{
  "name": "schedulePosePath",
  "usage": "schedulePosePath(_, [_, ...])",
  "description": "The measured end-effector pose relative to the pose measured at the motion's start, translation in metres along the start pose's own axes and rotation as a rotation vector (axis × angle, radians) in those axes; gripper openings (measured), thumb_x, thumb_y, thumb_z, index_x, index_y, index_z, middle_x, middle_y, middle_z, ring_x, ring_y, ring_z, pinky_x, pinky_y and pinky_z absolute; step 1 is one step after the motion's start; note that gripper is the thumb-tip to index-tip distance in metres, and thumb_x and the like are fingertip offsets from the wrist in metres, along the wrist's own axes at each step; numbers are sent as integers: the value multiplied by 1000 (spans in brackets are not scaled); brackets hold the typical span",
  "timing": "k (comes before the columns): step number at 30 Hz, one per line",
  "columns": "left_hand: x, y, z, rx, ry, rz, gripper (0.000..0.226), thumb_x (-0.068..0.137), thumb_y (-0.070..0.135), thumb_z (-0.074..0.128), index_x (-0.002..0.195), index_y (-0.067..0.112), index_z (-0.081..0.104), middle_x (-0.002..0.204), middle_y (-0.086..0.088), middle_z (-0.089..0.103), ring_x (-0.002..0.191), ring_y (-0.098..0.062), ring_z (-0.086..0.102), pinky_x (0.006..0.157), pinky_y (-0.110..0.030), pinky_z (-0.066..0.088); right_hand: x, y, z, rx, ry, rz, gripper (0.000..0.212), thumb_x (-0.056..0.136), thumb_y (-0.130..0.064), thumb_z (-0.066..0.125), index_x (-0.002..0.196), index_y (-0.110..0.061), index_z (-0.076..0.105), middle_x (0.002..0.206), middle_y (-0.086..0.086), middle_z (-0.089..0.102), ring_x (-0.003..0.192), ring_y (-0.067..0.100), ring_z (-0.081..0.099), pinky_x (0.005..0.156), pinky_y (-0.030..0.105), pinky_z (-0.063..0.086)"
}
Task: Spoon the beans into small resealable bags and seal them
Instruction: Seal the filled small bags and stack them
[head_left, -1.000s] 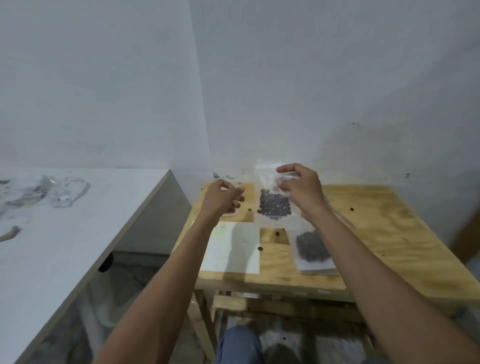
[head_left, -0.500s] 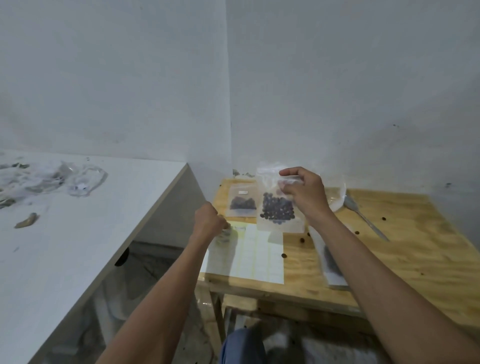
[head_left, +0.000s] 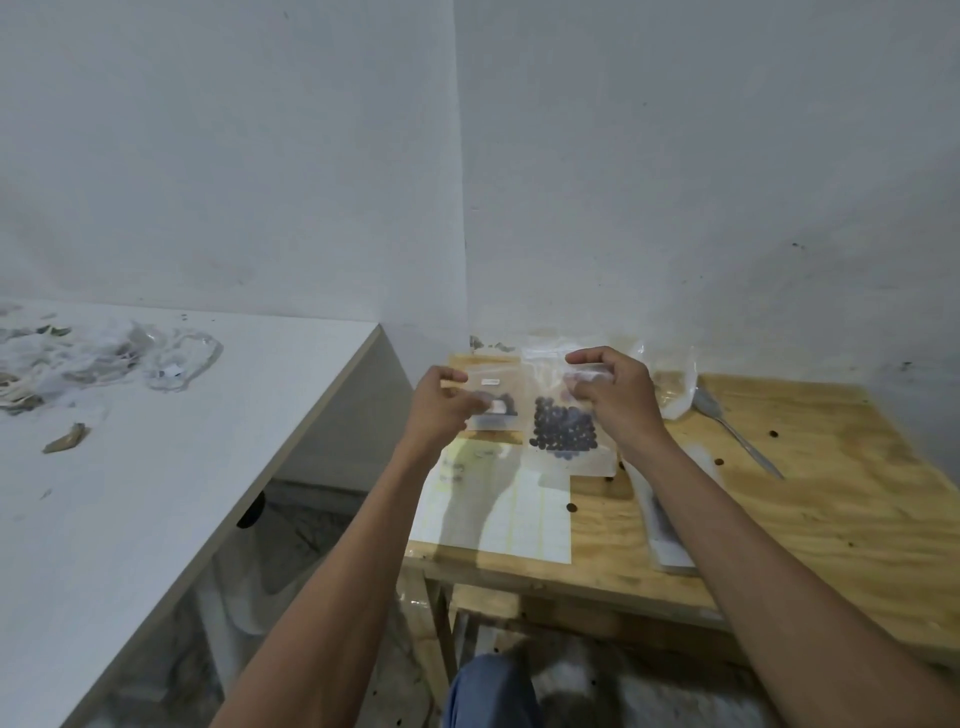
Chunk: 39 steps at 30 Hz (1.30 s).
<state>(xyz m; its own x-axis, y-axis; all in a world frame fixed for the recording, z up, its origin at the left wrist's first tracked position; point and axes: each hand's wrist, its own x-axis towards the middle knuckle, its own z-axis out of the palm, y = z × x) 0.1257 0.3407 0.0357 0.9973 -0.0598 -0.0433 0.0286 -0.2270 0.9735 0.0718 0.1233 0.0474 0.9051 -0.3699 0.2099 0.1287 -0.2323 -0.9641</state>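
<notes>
Above the wooden table (head_left: 810, 499), our right hand (head_left: 615, 400) pinches the bean-filled bag (head_left: 563, 431) by its top edge; our left hand (head_left: 441, 408) pinches its left corner. Thin, slippery plastic, bottom-heavy, we judge it best gripped along the seal strip.

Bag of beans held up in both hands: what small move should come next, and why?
Probably run the fingers along the top strip to press it shut. The bag already holds beans, the right hand pinches its top edge, the left hand is at the other side, and the spoon lies on the table.
</notes>
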Motion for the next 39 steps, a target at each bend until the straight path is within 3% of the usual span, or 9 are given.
schedulePosePath(5, [-21, 44, 34, -215, -59, 119, 42, 81, 3, 79, 116, 8, 55, 76, 1, 75, 63, -1, 66, 61, -23, 48, -6, -5, -3, 50, 11, -1, 16, 95, -13, 65, 103, -21, 75, 107, -8, 73, 97, 3, 66, 78, 21, 50])
schedulePosePath(8, [-33, 54, 58, -222, 33, 139, 41, 79, 5, 79, 112, 8, 56, 82, -13, 74, 68, -9, 67, 68, -29, 48, -8, -13, -9, 168, 12, 6, 16, 93, -28, 73, 106, -19, 76, 105, -6, 74, 100, 10, 70, 85, 25, 55])
schedulePosePath(12, [-44, 56, 80, -196, 91, 220, 34, 79, 5, 77, 104, 13, 56, 84, -17, 73, 77, -21, 71, 77, -31, 54, -10, -14, -19, 117, 21, -43, 28, 83, -17, 83, 110, -19, 74, 110, -9, 71, 96, -6, 65, 73, 7, 50])
schedulePosePath(19, [-43, 52, 91, -144, 10, 274, 19, 82, 16, 79, 94, 25, 68, 112, 0, 66, 98, -6, 62, 84, -33, 51, -10, -16, -35, 107, 36, -76, 24, 84, -8, 79, 103, -23, 76, 110, -16, 72, 115, 3, 62, 96, 28, 52])
schedulePosePath(22, [-41, 51, 92, -267, -91, 226, 20, 84, 7, 74, 98, 22, 76, 104, -7, 73, 106, -28, 69, 91, -45, 56, -11, -16, -38, 103, 19, -87, 23, 86, -9, 77, 102, -24, 78, 107, -18, 75, 112, 1, 65, 98, 28, 52])
schedulePosePath(25, [-44, 52, 95, -308, -98, 226, 31, 84, -8, 67, 104, 12, 79, 106, -3, 78, 99, -14, 73, 80, -23, 57, -10, -15, -35, 67, 22, -96, 25, 85, -7, 77, 102, -26, 79, 105, -19, 76, 103, -6, 66, 94, 20, 49])
schedulePosePath(31, [-36, 37, 98, -342, -38, 197, 39, 84, -14, 58, 106, 9, 79, 102, -1, 79, 86, -10, 73, 77, -21, 57, -6, -9, -17, 7, 57, -90, 31, 83, 2, 73, 100, -23, 79, 106, -14, 75, 90, -8, 67, 75, 6, 48])
schedulePosePath(36, [-13, 21, 80, -330, 11, 168, 38, 89, -10, 61, 121, 7, 72, 109, 4, 72, 72, 11, 65, 69, -11, 52, 3, 6, -4, -96, -73, -55, 25, 89, -13, 75, 109, -26, 78, 113, -14, 73, 105, 0, 62, 88, 17, 47])
schedulePosePath(39, [11, 8, 61, -262, -24, 161, 46, 90, -2, 66, 134, 16, 65, 127, 1, 61, 100, 8, 62, 79, -13, 51, 19, 16, 10, -151, -118, 1, 30, 89, -13, 75, 116, -25, 76, 117, -10, 71, 109, 11, 62, 88, 22, 49])
